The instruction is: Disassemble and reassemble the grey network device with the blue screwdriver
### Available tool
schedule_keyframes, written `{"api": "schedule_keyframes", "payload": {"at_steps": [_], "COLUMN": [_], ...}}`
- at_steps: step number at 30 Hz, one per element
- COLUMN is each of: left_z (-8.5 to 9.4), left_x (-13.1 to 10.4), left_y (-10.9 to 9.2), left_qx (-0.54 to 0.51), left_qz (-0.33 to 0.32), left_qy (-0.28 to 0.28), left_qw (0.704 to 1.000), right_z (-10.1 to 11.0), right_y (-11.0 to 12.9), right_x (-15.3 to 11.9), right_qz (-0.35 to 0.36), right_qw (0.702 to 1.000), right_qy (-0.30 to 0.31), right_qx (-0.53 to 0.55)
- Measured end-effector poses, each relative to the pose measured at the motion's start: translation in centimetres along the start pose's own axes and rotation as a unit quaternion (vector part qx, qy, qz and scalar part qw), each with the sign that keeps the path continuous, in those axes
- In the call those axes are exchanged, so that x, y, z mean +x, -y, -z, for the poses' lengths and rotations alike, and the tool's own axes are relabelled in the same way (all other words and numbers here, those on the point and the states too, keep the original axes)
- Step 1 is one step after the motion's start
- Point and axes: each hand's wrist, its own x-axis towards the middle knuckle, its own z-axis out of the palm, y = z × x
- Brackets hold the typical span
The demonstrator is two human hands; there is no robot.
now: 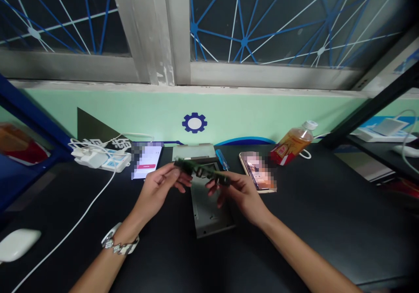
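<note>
A green circuit board [202, 170] is held up between my two hands, tilted so that it shows nearly edge-on and somewhat blurred. My left hand [163, 184] pinches its left end between thumb and fingers. At the right end, my right hand [237, 192] grips it the same way. Below the board, a grey metal casing [212, 216] lies on the black table, partly covered by the board and my fingers. Behind it sits a flat grey metal piece [193, 152], with a blue-handled tool [222, 158] to its right.
A phone [147, 160] lies left and another phone [258, 170] right. A drink bottle [293, 142] leans at the back right. A white power strip [114, 160] trails a cable [83, 216] across the left side. A white mouse-like object [19, 244] is at the left edge.
</note>
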Motion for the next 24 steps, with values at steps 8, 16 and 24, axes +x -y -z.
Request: {"api": "schedule_keyframes", "payload": {"at_steps": [8,16,24], "left_z": [0.1,-2.6,-3.5], "left_x": [-0.5,-0.9,-1.3], "left_y": [-0.6,0.2,0.0], "left_qx": [0.057,-0.128,-0.2], "left_qz": [-0.025,0.039,0.047], "left_qy": [-0.027,-0.005,0.02], "left_qw": [0.998,0.991,0.978], "right_z": [0.3,-1.0,-1.5], "right_y": [-0.9,-1.2,-0.6], "right_x": [0.2,0.0,-0.4], "right_qz": [-0.032,-0.01,0.004], "right_qw": [0.999,0.998,0.994], "right_qy": [-0.012,0.048,0.09], "right_qx": [0.026,0.04,0.061]}}
